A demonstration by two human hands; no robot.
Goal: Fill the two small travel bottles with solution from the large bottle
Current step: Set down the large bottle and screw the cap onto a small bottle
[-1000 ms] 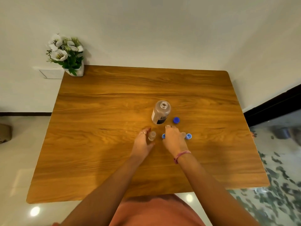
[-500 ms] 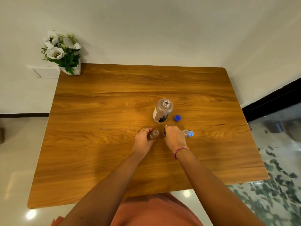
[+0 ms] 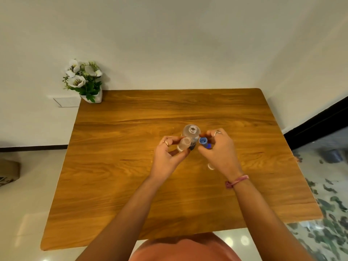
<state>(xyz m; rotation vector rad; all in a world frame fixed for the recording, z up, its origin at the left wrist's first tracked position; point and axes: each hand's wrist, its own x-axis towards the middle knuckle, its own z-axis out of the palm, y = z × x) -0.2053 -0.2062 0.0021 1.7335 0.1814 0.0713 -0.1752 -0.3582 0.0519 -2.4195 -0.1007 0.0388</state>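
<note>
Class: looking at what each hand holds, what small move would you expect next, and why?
Probably bringing the blue cap in the right hand onto the small bottle held by the left hand: its mouth is open and the two sit close together.

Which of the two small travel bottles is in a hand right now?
The small bottle gripped by the left hand, mouth open; the other small bottle stands on the table, partly hidden by the right hand.
</note>
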